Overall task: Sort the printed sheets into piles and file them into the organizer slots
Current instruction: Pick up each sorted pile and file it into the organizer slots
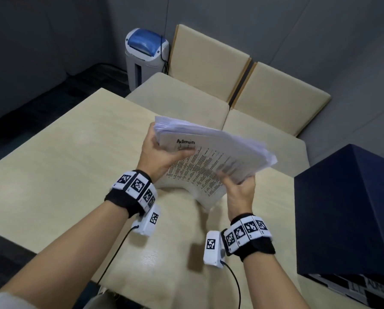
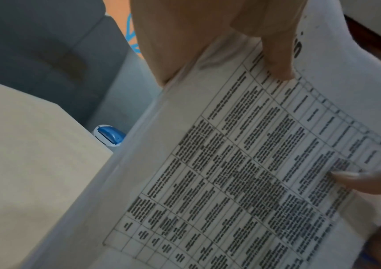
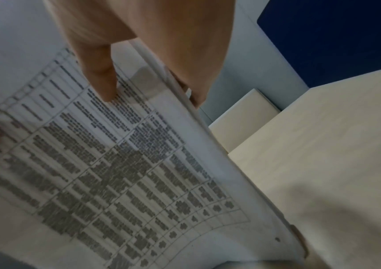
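A thick stack of printed sheets (image 1: 211,152) is lifted above the beige table (image 1: 59,166). The top sheet (image 2: 242,172) (image 3: 106,169) carries a printed table and the handwritten word "Admin". My left hand (image 1: 162,155) grips the stack's left end, thumb on top near the handwriting. My right hand (image 1: 237,186) holds the stack's near right edge, thumb on the print, fingers underneath. The top sheet's near end bends down toward the table. A dark blue organizer (image 1: 347,210) stands at the right on the table, its slots facing away from view.
Two beige chairs (image 1: 208,85) stand pushed against the table's far side. A white and blue paper shredder (image 1: 145,54) sits on the dark floor behind the table's far left corner. Grey walls close the room. Cables trail from both wrist cameras.
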Motion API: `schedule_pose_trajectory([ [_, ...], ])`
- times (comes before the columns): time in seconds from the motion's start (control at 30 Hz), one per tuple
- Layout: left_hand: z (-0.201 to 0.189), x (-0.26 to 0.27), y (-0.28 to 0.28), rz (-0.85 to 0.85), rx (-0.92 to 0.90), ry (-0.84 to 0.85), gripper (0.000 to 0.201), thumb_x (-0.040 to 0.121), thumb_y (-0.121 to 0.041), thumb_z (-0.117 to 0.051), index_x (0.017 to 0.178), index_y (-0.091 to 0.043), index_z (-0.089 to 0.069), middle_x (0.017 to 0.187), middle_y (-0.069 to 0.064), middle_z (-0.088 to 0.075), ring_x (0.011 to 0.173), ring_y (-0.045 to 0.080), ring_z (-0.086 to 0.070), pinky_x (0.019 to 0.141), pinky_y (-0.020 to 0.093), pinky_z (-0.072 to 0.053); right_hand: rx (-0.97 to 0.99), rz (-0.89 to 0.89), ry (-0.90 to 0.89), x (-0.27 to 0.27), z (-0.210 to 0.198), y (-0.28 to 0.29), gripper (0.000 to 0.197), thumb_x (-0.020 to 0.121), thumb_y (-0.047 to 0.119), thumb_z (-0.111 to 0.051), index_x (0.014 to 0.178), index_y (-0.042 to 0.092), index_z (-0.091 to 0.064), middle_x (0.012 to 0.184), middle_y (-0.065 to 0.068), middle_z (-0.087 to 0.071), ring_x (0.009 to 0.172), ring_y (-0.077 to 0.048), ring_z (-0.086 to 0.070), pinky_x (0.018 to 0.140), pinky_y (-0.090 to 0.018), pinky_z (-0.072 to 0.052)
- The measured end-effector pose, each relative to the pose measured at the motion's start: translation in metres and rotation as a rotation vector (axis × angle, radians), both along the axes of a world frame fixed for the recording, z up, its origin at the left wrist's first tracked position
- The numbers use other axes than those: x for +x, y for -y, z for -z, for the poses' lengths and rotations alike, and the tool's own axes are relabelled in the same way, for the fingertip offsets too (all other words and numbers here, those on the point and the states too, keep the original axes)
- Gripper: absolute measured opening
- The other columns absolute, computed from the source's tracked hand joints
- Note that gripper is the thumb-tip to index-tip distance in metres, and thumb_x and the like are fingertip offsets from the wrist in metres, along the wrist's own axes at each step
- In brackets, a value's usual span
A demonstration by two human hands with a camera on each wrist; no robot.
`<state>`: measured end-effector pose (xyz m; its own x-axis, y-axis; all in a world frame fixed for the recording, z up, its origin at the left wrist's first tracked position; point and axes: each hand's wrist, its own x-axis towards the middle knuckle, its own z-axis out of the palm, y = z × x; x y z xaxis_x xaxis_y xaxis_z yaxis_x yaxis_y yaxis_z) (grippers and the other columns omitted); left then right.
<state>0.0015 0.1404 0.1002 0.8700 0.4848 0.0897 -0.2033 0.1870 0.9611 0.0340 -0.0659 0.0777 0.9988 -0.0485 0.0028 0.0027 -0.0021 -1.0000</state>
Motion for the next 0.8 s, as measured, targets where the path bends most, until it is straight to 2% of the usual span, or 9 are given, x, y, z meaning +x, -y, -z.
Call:
schedule_pose_trajectory([
  [0.17, 0.0, 0.012, -0.012, 0.038, 0.049, -0.053, 0.084, 0.057, -0.013, -0.093, 0.125, -0.01, -0.044, 0.114, 0.008, -0.066, 0.102, 0.017, -0.068, 0.079, 0.031, -0.059, 0.025, 0.011, -0.003, 0.015, 0.004, 0.002, 0.048, 0.077, -0.011, -0.07, 0.114, 0.012, -0.05, 0.106, -0.006, -0.068, 0.098, -0.019, -0.068, 0.079, -0.024, -0.055],
  [0.23, 0.0, 0.017, -0.013, 0.117, 0.056, -0.108, 0.071, 0.058, -0.014, -0.092, 0.118, -0.009, -0.055, 0.109, 0.009, -0.07, 0.1, 0.021, -0.069, 0.076, 0.031, -0.06, 0.001, -0.013, -0.008, 0.019, 0.003, 0.001, 0.046, 0.076, -0.014, -0.065, 0.112, 0.013, -0.054, 0.101, -0.001, -0.07, 0.093, -0.013, -0.069, 0.077, -0.024, -0.056],
  [0.33, -0.001, 0.021, -0.016, 0.15, 0.011, -0.13, 0.06, 0.057, -0.01, -0.091, 0.11, -0.004, -0.063, 0.103, 0.013, -0.072, 0.097, 0.027, -0.07, 0.071, 0.028, -0.058, 0.058, 0.038, -0.017, 0.023, -0.001, 0.002, 0.051, 0.072, -0.016, -0.061, 0.117, 0.008, -0.057, 0.095, -0.001, -0.07, 0.081, -0.006, -0.067, 0.074, -0.025, -0.058],
  [0.4, 0.001, 0.022, -0.02, 0.157, -0.018, -0.09, 0.071, 0.055, -0.003, -0.09, 0.118, 0.0, -0.057, 0.106, 0.017, -0.069, 0.097, 0.025, -0.069, 0.073, 0.029, -0.057, 0.085, 0.073, -0.004, 0.026, 0.001, 0.006, 0.056, 0.064, -0.007, -0.064, 0.118, 0.005, -0.058, 0.098, -0.006, -0.069, 0.086, -0.01, -0.067, 0.075, -0.027, -0.056],
  [0.47, 0.001, 0.022, -0.019, 0.163, -0.021, -0.084, 0.071, 0.057, 0.004, -0.088, 0.121, 0.002, -0.056, 0.103, 0.013, -0.068, 0.094, 0.018, -0.067, 0.075, 0.027, -0.056, 0.028, 0.03, 0.015, 0.023, 0.003, 0.004, 0.048, 0.065, -0.003, -0.066, 0.112, 0.005, -0.061, 0.104, -0.013, -0.068, 0.095, -0.017, -0.067, 0.082, -0.033, -0.055],
  [0.53, 0.0, 0.023, -0.015, 0.176, -0.02, -0.088, 0.056, 0.063, 0.006, -0.085, 0.114, 0.002, -0.063, 0.1, 0.011, -0.072, 0.092, 0.018, -0.069, 0.075, 0.026, -0.056, 0.02, 0.017, 0.016, 0.022, 0.004, 0.001, 0.041, 0.073, -0.015, -0.061, 0.109, 0.005, -0.061, 0.099, -0.011, -0.069, 0.09, -0.01, -0.068, 0.08, -0.031, -0.055],
  [0.6, -0.003, 0.022, -0.013, 0.196, -0.001, -0.086, 0.038, 0.07, 0.005, -0.081, 0.105, 0.003, -0.069, 0.095, 0.009, -0.074, 0.088, 0.017, -0.07, 0.074, 0.024, -0.055, 0.016, 0.018, 0.002, 0.025, 0.006, 0.002, 0.048, 0.077, -0.02, -0.059, 0.119, 0.003, -0.054, 0.1, -0.006, -0.068, 0.086, -0.003, -0.067, 0.079, -0.027, -0.054],
  [0.7, -0.006, 0.021, -0.017, 0.152, -0.092, -0.095, 0.028, 0.07, 0.002, -0.08, 0.097, 0.005, -0.07, 0.091, 0.012, -0.074, 0.083, 0.02, -0.072, 0.071, 0.028, -0.056, -0.063, 0.035, -0.073, 0.025, 0.019, 0.017, 0.071, 0.077, -0.001, -0.077, 0.136, 0.013, -0.041, 0.127, -0.004, -0.06, 0.114, -0.009, -0.059, 0.098, -0.031, -0.045],
  [0.8, -0.005, 0.022, -0.027, 0.04, -0.3, -0.062, 0.033, 0.065, -0.003, -0.08, 0.096, 0.001, -0.07, 0.097, 0.014, -0.074, 0.089, 0.027, -0.071, 0.076, 0.037, -0.057, -0.048, 0.085, -0.327, 0.009, 0.046, 0.036, 0.099, 0.074, 0.019, -0.085, 0.15, 0.026, -0.023, 0.145, 0.008, -0.039, 0.133, -0.01, -0.04, 0.113, -0.037, -0.032],
])
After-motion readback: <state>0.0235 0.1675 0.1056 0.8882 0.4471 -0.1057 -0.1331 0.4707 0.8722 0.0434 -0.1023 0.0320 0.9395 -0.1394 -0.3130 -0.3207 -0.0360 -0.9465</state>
